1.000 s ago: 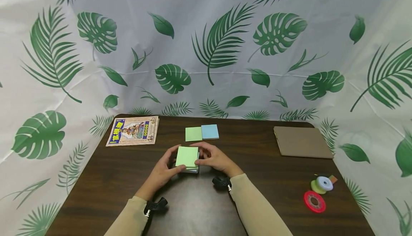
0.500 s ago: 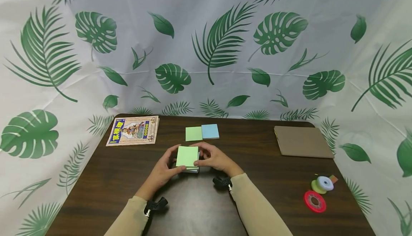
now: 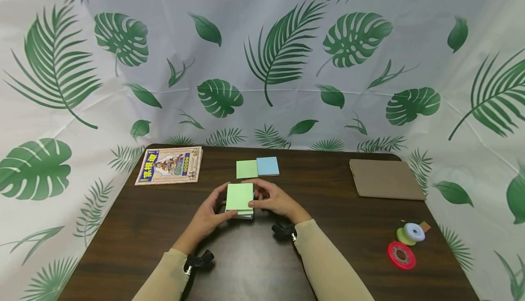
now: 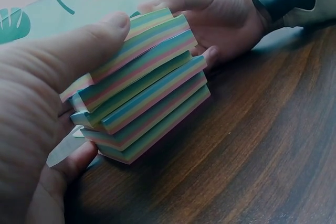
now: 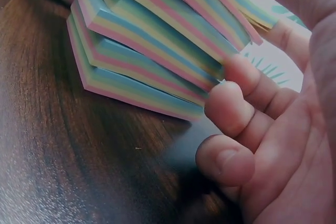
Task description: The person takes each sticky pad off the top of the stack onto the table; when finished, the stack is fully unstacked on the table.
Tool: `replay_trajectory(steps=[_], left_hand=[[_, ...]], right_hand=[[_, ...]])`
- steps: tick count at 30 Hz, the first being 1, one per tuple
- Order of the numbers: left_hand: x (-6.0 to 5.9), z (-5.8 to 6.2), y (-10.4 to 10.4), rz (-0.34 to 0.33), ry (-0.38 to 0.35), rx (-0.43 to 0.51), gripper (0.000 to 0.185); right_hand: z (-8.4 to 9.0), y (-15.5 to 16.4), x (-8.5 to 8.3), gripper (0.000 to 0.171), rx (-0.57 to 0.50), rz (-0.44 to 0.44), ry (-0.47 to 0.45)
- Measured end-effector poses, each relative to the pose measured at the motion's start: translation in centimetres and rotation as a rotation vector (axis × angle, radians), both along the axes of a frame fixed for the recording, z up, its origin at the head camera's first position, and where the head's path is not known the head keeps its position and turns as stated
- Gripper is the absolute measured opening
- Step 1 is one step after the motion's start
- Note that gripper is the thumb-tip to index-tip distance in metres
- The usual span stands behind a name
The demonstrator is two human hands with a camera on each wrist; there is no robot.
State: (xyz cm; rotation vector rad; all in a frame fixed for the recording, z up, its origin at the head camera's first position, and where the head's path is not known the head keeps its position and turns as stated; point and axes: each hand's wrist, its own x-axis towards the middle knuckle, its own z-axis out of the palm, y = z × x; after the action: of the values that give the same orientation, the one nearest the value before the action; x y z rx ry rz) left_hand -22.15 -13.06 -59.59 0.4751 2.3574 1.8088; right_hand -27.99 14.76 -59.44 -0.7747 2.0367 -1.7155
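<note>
A stack of square sticky note pads (image 3: 239,197) stands in front of me on the table, light green on top. The left wrist view shows the stack's edges (image 4: 152,98) striped pink, yellow, green and blue, with several pads sitting out of line. My left hand (image 3: 208,219) grips the stack from the left, thumb along its near side. From the right, my right hand (image 3: 278,199) holds the upper pads, with its thumb at the near right corner. Its curled fingers (image 5: 228,106) lie along the pads' side in the right wrist view.
Behind the stack lie a green sticky note pad (image 3: 246,169) and a blue one (image 3: 268,166), side by side. An illustrated book (image 3: 169,166) is at the back left, a brown notebook (image 3: 387,179) at the back right. A red ring-shaped spool (image 3: 401,255) and stacked spools (image 3: 411,233) sit at right.
The upper pads have shifted very slightly right and away from me, and both hands keep their hold. The head view has tilted a little downward.
</note>
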Motion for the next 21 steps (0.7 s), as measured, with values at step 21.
replay_trajectory(steps=[21], left_hand=[[0.03, 0.01, -0.10, -0.020, 0.019, -0.025, 0.080]], right_hand=[[-0.19, 0.86, 0.06, 0.053, -0.140, -0.072, -0.059]])
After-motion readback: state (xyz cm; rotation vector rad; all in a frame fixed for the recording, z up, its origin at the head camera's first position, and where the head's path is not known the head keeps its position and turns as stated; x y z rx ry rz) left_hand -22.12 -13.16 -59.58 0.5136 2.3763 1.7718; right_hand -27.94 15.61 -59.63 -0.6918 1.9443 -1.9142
